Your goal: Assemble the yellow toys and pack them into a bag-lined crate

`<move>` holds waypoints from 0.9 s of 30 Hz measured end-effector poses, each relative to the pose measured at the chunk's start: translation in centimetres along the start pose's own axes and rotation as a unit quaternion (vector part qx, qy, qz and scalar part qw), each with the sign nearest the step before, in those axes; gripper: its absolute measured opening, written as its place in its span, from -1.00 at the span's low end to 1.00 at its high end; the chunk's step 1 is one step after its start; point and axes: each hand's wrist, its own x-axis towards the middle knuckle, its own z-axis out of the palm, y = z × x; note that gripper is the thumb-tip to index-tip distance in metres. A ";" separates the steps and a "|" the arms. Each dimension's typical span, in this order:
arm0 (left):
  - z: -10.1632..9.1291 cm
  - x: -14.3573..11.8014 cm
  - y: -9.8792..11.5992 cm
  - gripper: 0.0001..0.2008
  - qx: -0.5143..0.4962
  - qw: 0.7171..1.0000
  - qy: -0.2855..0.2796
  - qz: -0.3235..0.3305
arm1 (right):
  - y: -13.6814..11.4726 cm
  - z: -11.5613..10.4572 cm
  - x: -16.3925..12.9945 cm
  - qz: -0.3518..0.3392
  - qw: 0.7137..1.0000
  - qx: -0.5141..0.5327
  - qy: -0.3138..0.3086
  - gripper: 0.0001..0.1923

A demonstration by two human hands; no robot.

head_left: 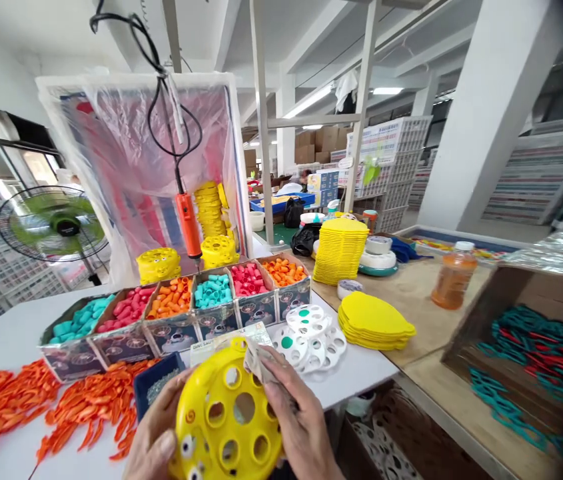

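A yellow disc (226,420) with round holes is held upright, tilted slightly back, at the bottom centre of the view, just in front of the near edge of the white table (16,327). The left hand (154,440) is placed against the disc's left rim, thumb on the front face and fingers curled behind it, closed on the rim. The right hand (296,420) is laid over the disc's right side; its fingers are bent and closed on a small crumpled cloth (257,360), which is pressed against the upper rim of the disc.

On the table behind the disc, a row of cardboard boxes (181,313) is set, filled with teal, pink and orange plastic pieces. Loose orange pieces (6,400) are spread to the left, and a small blue tray (154,390) is located just beside the left hand. White perforated discs (311,333) are stacked to the right of the boxes. An orange power tool (189,227) is suspended on a cable above the boxes, in front of a plastic-covered screen (126,167).

A wooden table (421,313) adjoins on the right; stacks of yellow plates (374,320), an orange bottle (454,277) and a crate (526,353) of teal and red parts are carried on it. A fan (51,223) stands at the left of the factory hall.
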 end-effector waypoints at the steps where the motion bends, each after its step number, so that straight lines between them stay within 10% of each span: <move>1: 0.2 0.1 0.8 -0.14 0.026 0.999 -0.030 -0.005 | -0.2 -0.6 0.1 -0.018 0.999 -0.010 -0.026 -0.66; 9: 2.4 1.4 1.3 -0.45 0.183 0.965 -0.183 -0.036 | -2.1 -1.1 1.6 -0.160 0.976 -0.116 -0.090 -0.67; 15: 2.2 1.3 0.2 -0.66 0.366 0.912 -0.146 0.111 | -4.0 1.0 1.7 -0.211 0.959 -0.187 -0.037 -0.78; 21: 3.0 1.5 -0.6 -0.80 0.348 0.916 -0.097 0.174 | -4.8 2.0 0.6 -0.274 0.937 -0.180 -0.123 -0.85; 27: 2.3 0.7 -1.2 -0.54 0.353 0.927 -0.037 0.125 | -1.0 0.5 2.3 -0.073 0.996 -0.043 0.036 -0.81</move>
